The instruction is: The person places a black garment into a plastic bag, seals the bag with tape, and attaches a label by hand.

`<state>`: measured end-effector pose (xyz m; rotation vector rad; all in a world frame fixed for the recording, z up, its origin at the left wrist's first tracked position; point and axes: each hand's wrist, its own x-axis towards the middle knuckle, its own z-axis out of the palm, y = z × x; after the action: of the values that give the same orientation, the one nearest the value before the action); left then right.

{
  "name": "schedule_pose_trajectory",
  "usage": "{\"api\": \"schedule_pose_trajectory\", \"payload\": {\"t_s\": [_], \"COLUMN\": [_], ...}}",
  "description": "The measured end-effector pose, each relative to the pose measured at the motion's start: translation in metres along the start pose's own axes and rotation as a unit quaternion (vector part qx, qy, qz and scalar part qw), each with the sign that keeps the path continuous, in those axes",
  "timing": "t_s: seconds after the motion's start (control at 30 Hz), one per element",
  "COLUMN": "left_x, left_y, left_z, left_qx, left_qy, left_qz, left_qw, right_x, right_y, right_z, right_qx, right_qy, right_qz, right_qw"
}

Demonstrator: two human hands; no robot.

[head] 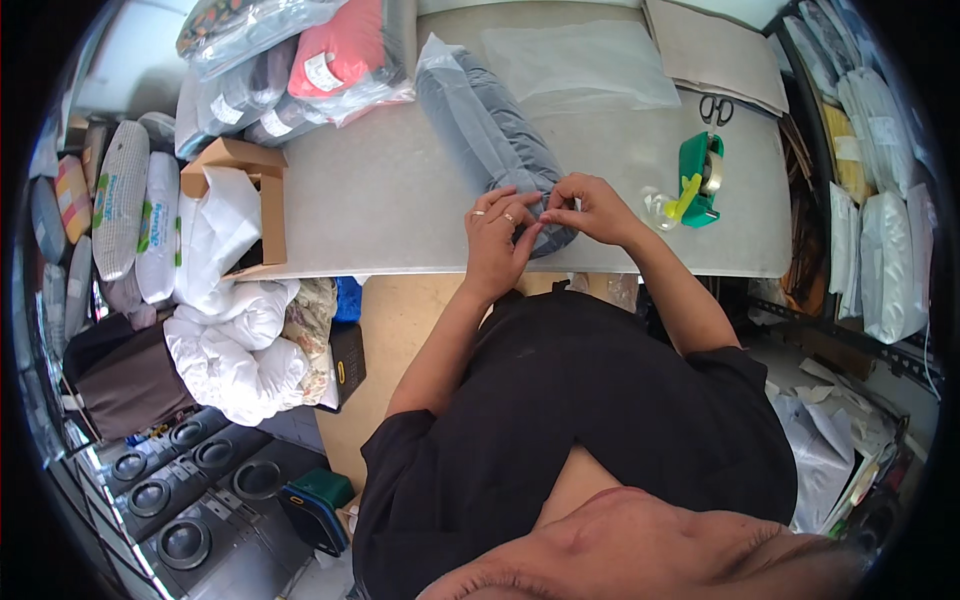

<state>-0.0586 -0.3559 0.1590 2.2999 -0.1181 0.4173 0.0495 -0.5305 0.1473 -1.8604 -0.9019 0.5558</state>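
Note:
A long rolled bundle of dark grey fabric in a translucent plastic bag lies slantwise on the grey table, its near end by the front edge. My left hand rests at that near end, thumb and fingertips at the plastic. From the right my right hand meets it, thumb and forefinger pinched together at the bag's end. What exactly lies between the fingertips is too small to tell. Right of my hands stand a green tape dispenser with a roll of clear tape and a clear bottle with a yellow-green trigger.
Black-handled scissors lie behind the dispenser. Flat plastic sheeting and brown paper are at the back. Bagged textiles and an open cardboard box stand left. A white duvet hangs below the table's left side; shelves flank the right.

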Motion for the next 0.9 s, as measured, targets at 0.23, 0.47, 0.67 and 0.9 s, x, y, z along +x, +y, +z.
{"api": "schedule_pose_trajectory", "payload": {"t_s": [0.23, 0.47, 0.67, 0.9], "left_x": [-0.002, 0.003, 0.001, -0.002], "left_y": [0.000, -0.001, 0.001, -0.004], "left_z": [0.005, 0.014, 0.011, 0.011], "left_qx": [-0.024, -0.023, -0.005, -0.014], "left_qy": [-0.013, -0.004, -0.023, -0.012], "left_qz": [-0.025, 0.002, -0.022, -0.018], "left_qw": [0.999, 1.000, 0.999, 1.000], "right_x": [-0.075, -0.207, -0.165, -0.176], "right_y": [0.063, 0.246, 0.197, 0.184], "right_z": [-0.071, -0.095, -0.076, -0.023], "right_qx": [0.056, -0.246, 0.206, 0.515], "right_qy": [0.417, 0.504, 0.545, 0.639], "right_qz": [0.077, 0.308, 0.339, 0.037], "right_qw": [0.904, 0.768, 0.738, 0.570]}}
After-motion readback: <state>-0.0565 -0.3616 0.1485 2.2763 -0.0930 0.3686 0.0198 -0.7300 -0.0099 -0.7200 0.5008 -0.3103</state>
